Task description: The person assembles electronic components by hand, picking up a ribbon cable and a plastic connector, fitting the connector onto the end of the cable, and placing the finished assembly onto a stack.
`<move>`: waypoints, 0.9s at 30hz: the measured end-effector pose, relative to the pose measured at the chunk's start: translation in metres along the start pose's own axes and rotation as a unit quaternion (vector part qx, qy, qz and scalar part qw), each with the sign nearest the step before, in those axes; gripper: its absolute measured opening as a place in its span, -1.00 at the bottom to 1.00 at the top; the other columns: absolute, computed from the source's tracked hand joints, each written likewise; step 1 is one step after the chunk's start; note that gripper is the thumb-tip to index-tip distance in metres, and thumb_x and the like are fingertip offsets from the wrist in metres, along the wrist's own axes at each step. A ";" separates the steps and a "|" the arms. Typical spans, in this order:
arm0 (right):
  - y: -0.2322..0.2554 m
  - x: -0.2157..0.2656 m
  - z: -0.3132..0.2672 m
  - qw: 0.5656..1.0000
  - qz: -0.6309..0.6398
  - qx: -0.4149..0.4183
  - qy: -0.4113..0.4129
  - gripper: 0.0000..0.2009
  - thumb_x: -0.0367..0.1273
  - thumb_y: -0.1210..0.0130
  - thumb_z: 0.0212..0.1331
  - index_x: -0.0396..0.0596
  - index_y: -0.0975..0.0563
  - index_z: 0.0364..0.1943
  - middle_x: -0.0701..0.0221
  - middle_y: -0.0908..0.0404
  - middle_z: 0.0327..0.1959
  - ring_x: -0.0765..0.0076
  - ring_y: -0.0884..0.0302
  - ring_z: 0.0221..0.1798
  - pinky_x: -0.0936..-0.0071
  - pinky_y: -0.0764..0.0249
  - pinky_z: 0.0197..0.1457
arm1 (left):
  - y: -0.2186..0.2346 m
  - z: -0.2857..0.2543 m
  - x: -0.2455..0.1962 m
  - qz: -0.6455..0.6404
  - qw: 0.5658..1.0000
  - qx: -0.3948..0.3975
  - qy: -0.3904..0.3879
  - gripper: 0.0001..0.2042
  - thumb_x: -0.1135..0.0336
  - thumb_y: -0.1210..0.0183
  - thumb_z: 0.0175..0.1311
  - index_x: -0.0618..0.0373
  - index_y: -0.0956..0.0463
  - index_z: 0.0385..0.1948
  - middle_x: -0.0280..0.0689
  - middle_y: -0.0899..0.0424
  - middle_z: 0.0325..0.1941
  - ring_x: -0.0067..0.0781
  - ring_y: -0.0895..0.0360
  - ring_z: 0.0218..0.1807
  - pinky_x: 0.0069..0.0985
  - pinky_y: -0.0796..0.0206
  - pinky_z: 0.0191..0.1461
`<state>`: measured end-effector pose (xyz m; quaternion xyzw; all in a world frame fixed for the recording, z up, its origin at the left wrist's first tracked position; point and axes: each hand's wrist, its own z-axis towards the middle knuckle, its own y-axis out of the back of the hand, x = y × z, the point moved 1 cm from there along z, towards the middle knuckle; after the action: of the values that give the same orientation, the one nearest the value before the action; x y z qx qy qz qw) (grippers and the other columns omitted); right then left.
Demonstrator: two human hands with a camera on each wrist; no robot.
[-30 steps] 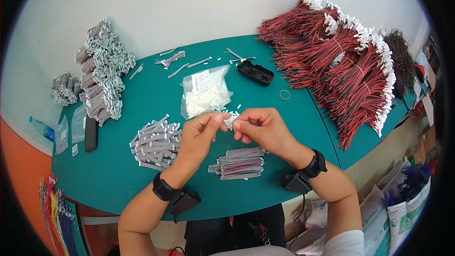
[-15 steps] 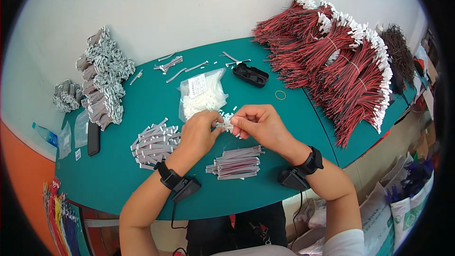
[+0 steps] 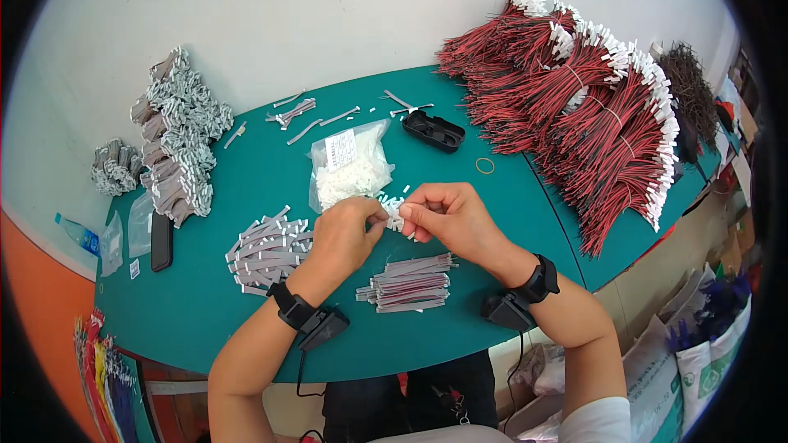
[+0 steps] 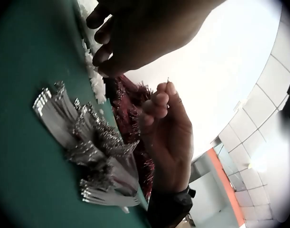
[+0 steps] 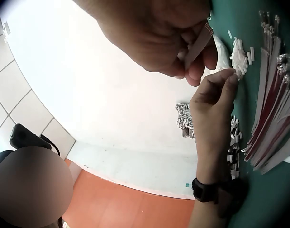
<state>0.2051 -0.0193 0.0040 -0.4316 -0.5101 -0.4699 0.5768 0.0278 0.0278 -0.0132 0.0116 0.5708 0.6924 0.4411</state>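
Note:
My left hand [image 3: 349,230] has its loosely bent fingertips at a small heap of white connector pieces [image 3: 392,212]; no piece shows in its grip. The heap [image 5: 240,58] appears beside the thumb and forefinger of the left hand [image 5: 212,109] in the right wrist view. Just right of the heap, my right hand [image 3: 451,217] pinches one end of a flat grey cable [image 5: 198,46] with bare metal tips. Nearer the body lies a stack of grey and dark red cables [image 3: 406,283]. Grey cables with white ends [image 3: 267,250] lie left of the left hand.
An open bag of white pieces [image 3: 353,164] lies behind the hands, with a black case [image 3: 433,131] to its right. Bundled red and black wires [image 3: 574,107] fill the right rear. Grey cable bundles [image 3: 180,139] and a phone [image 3: 162,242] are at left.
The left hand has moved down from beside the right fingertips to the white heap, and its fingers have parted a little from the right hand. The right hand has barely moved.

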 end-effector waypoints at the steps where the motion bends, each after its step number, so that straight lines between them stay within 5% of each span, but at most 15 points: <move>1: 0.000 0.000 0.000 1.000 -0.001 0.001 0.001 -0.86 -0.42 -0.04 0.24 -0.21 -0.55 -0.38 0.49 -0.56 -0.53 0.73 -0.41 -0.52 0.75 -0.37 -0.45 | 0.000 -0.001 0.001 -0.013 1.000 -0.013 -0.006 -0.92 0.45 -0.24 -0.04 0.16 -0.56 -0.48 -0.27 -0.61 -0.49 -0.32 -0.52 -0.43 -0.41 -0.34 -0.36; 5: 0.000 0.000 -0.001 1.000 -0.001 0.002 -0.006 -0.86 -0.41 -0.05 0.23 -0.21 -0.55 -0.38 0.49 -0.56 -0.53 0.73 -0.41 -0.52 0.74 -0.38 -0.45 | 0.010 -0.002 0.003 -0.158 0.980 0.068 0.097 -0.94 0.45 -0.21 0.08 0.20 -0.55 -0.43 -0.33 -0.61 -0.47 -0.56 -0.48 -0.46 -0.58 -0.31 -0.38; 8: -0.002 0.003 -0.002 1.000 -0.001 0.022 -0.016 -0.86 -0.41 -0.06 0.23 -0.20 -0.55 -0.38 0.50 -0.56 -0.53 0.73 -0.41 -0.51 0.74 -0.38 -0.44 | 0.018 -0.008 0.001 -0.472 0.860 0.102 0.167 -0.91 0.43 -0.17 0.18 0.21 -0.51 -0.32 -0.35 -0.58 -0.41 -0.61 -0.47 -0.39 -0.63 -0.32 -0.31; 14: -0.013 0.005 -0.008 0.995 0.005 0.090 -0.045 -0.86 -0.38 -0.08 0.23 -0.16 -0.56 -0.37 0.51 -0.57 -0.53 0.73 -0.41 -0.50 0.74 -0.38 -0.43 | 0.022 -0.029 0.003 -0.642 0.728 0.106 0.214 -0.87 0.39 -0.13 0.25 0.20 -0.46 -0.23 -0.33 -0.56 -0.36 -0.58 -0.47 -0.38 -0.63 -0.33 -0.25; 27: -0.021 0.003 -0.013 0.990 0.023 0.121 -0.072 -0.86 -0.36 -0.08 0.23 -0.15 -0.56 -0.36 0.53 -0.56 -0.51 0.73 -0.42 -0.46 0.75 -0.36 -0.41 | 0.024 -0.037 -0.003 -0.658 0.719 0.116 0.191 -0.85 0.39 -0.12 0.27 0.24 -0.47 -0.22 -0.33 -0.54 -0.32 -0.59 -0.45 -0.38 -0.63 -0.33 -0.27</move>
<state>0.1872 -0.0361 0.0057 -0.4027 -0.5938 -0.3590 0.5970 -0.0039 -0.0017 -0.0050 -0.4483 0.5831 0.1433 0.6622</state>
